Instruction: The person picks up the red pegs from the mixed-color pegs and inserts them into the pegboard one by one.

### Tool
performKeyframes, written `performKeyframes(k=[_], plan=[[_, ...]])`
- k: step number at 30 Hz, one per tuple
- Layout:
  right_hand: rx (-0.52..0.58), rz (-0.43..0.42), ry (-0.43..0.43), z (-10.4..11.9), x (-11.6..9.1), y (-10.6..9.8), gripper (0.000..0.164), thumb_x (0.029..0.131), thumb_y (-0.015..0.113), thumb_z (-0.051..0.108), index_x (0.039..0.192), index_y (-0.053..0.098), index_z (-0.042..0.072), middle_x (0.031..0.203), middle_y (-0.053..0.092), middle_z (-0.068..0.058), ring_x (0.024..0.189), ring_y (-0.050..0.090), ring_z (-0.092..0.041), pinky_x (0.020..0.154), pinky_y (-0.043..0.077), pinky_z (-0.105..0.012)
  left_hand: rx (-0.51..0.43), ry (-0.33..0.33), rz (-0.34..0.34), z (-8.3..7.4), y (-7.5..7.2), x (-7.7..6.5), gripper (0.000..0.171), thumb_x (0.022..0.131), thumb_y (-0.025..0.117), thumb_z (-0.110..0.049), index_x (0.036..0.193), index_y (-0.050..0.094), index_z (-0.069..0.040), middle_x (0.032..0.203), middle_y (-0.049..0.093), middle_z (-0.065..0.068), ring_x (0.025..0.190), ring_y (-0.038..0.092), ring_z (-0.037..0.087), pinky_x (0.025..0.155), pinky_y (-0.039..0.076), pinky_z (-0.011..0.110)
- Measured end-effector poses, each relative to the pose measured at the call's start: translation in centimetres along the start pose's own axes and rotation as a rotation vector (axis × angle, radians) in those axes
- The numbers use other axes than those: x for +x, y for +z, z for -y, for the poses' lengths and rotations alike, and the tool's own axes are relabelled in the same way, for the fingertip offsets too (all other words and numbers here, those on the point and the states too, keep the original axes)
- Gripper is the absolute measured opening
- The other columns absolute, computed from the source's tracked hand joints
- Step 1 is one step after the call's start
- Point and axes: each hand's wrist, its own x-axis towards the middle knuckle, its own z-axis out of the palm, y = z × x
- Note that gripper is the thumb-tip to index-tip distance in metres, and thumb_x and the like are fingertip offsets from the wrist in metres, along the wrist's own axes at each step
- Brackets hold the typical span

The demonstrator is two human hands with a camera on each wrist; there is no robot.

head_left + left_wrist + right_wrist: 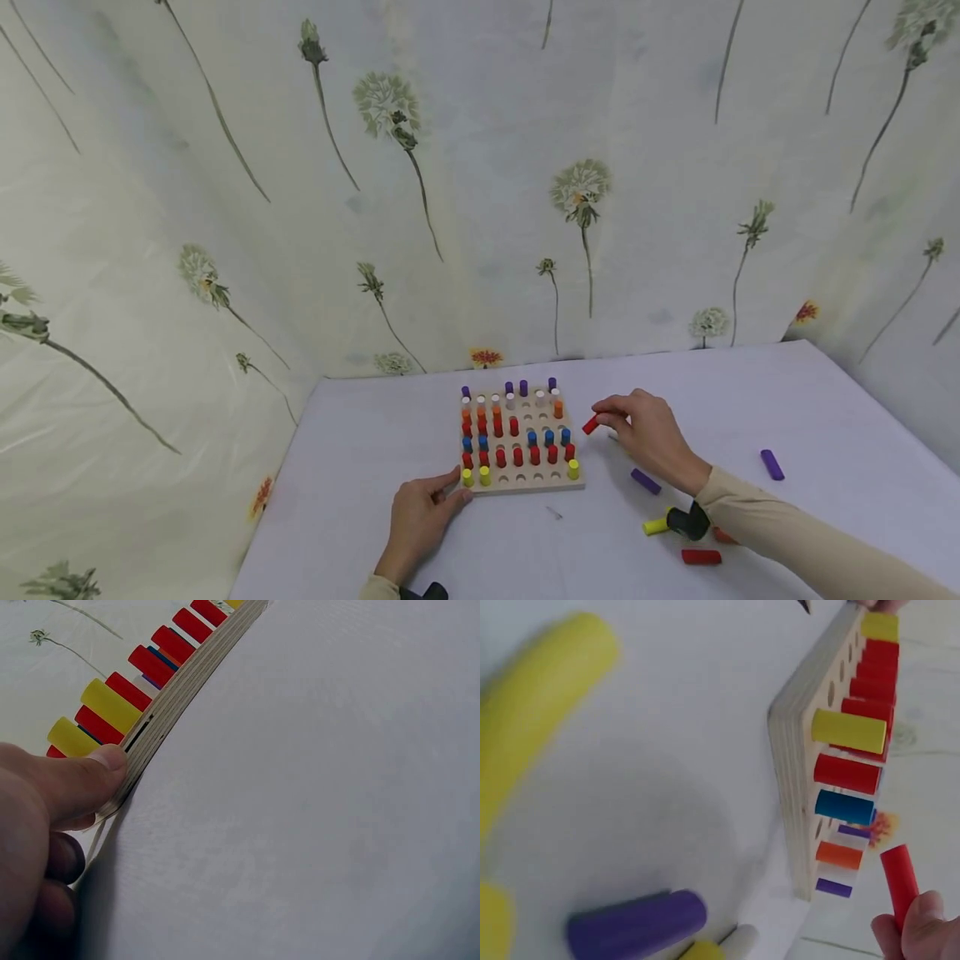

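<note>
A wooden pegboard (525, 490) stands on the table with rows of purple, white, orange, red, blue and yellow pegs, some holes bare. At its near left corner my left hand (423, 517) grips the board's edge, the thumb (90, 776) lying along the front side by a yellow peg (112, 707). Right of the board, my right hand (652, 433) pinches a red peg (591, 424) between thumb and fingertips, held tilted and apart from the board. The same red peg (900, 881) rises from the fingertips in the right wrist view.
Loose pegs lie right of the board: a purple peg (646, 482), a yellow peg (656, 527), a red peg (701, 557), an orange peg (724, 537) partly under the right forearm, and another purple peg (772, 465) farther right. A flowered curtain (480, 208) hangs behind the table.
</note>
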Motion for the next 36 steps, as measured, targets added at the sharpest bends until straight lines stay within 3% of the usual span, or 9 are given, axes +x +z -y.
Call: performKeyframes(k=[6, 16, 25, 31, 36], plan=[[0.060, 0.029, 0.033, 0.7, 2.0, 2.1, 0.008, 0.093, 0.081, 0.009, 0.101, 0.083, 0.008, 0.084, 0.073, 0.002, 0.076, 0.049, -0.013, 0.065, 0.039, -0.027, -0.009, -0.013, -0.001, -0.1, 0.0, 0.1, 0.041, 0.091, 0.083, -0.041, 0.126, 0.079, -0.019, 0.057, 0.044, -0.013, 0.051, 0.036, 0.003, 0.049, 0.027, 0.020], [0.015, 0.068, -0.049, 2.1, 4.6, 4.5, 0.007, 0.089, 0.086, 0.013, 0.096, 0.086, 0.012, 0.083, 0.076, 0.003, 0.082, 0.052, -0.021, 0.073, 0.038, -0.032, -0.004, -0.018, 0.011, -0.2, 0.1, 0.1, 0.041, 0.091, 0.084, -0.040, 0.126, 0.079, -0.019, 0.058, 0.045, -0.013, 0.052, 0.037, 0.004, 0.049, 0.028, 0.021], [-0.034, 0.171, -0.104, 2.7, 5.3, 6.0, 0.009, 0.090, 0.086, 0.016, 0.097, 0.086, 0.011, 0.086, 0.077, 0.004, 0.080, 0.047, -0.013, 0.072, 0.042, -0.029, -0.014, -0.011, 0.003, -0.1, 0.1, 0.0, 0.041, 0.090, 0.085, -0.039, 0.125, 0.080, -0.017, 0.057, 0.045, -0.013, 0.051, 0.036, 0.004, 0.049, 0.028, 0.021], [-0.031, 0.227, -0.092, 3.6, 5.6, 6.3, 0.006, 0.090, 0.085, 0.016, 0.095, 0.086, 0.012, 0.084, 0.077, 0.005, 0.080, 0.045, -0.014, 0.072, 0.041, -0.028, -0.021, -0.013, 0.005, -0.1, 0.2, 0.0, 0.042, 0.090, 0.085, -0.038, 0.126, 0.079, -0.018, 0.058, 0.046, -0.013, 0.051, 0.037, 0.003, 0.049, 0.029, 0.021], [-0.067, 0.235, -0.125, 4.3, 5.8, 6.5, 0.004, 0.090, 0.084, 0.010, 0.090, 0.086, 0.014, 0.081, 0.074, 0.006, 0.080, 0.045, -0.014, 0.072, 0.041, -0.028, -0.014, -0.010, 0.002, -0.2, 0.0, 0.0, 0.041, 0.090, 0.085, -0.037, 0.126, 0.079, -0.018, 0.058, 0.046, -0.013, 0.051, 0.037, 0.003, 0.049, 0.029, 0.021]])
